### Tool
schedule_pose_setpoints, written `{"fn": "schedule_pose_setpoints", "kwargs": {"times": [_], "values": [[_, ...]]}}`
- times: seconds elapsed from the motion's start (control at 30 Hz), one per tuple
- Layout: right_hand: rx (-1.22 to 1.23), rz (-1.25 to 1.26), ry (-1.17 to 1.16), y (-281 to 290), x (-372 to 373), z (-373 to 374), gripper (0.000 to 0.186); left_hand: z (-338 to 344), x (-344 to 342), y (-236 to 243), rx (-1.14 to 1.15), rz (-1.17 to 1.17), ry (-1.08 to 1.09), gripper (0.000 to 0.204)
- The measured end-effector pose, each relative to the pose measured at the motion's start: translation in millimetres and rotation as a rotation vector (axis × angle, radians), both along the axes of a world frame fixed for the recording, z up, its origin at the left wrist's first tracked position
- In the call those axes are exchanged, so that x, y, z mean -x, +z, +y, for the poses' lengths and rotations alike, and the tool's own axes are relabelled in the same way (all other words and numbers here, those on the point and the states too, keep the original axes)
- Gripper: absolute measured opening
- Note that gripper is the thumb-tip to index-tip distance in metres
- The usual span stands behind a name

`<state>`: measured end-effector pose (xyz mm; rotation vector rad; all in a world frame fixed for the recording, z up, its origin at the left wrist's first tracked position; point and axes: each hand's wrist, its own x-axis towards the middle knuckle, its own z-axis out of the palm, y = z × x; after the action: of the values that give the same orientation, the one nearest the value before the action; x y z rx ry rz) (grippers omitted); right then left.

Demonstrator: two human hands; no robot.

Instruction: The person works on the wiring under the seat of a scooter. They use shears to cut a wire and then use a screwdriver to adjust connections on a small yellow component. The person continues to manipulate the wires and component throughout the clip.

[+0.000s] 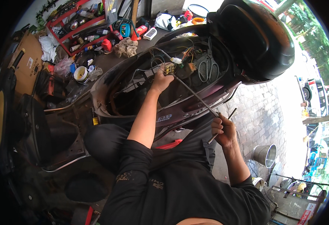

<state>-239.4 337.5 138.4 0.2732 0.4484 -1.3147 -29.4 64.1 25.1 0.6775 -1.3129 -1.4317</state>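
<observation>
Metal crossbar [232, 114] lies part-hidden in the right hand [225, 131].

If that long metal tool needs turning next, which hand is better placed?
Probably the right: the right hand holds the long metal tool at its crossbar end, while the left hand is up by its far end, at the yellowish block.

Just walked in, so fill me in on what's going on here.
Someone in dark clothes is working over an opened scooter body. The left hand holds a small block with brass-coloured parts inside it. The right hand grips a long T-handled rod by its crossbar, the far end reaching to the block; whether it touches is too small to tell. Loose wires and a pair of scissors are farther back in the opening.
</observation>
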Motion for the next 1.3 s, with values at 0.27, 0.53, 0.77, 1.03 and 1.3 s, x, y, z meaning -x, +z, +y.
{"fn": "schedule_pose_setpoints", "kwargs": {"times": [0.27, 0.53, 0.77, 1.03, 1.3], "values": [[-0.037, 0.789, -0.005, 24, -46, -2, 0.031, 4, 12, 9, -0.039, -0.079, 0.337, 0.049], [0.814, 2.446, 0.266, 15, -41, 5, 0.057, -3, 15, 18, 0.076, -0.451, 0.387, 0.048], [0.609, 2.152, 0.156, 22, -27, 2, 0.042, -4, 14, 12, -0.174, 0.006, 0.306, 0.048], [0.023, 1.351, 0.048, -4, -38, 16, 0.037, -2, 8, 19, -0.414, 0.216, 0.197, 0.046], [-0.003, 0.998, -0.050, -13, -40, 16, 0.034, 0, 7, 20, -0.401, 0.219, 0.189, 0.046]]}}
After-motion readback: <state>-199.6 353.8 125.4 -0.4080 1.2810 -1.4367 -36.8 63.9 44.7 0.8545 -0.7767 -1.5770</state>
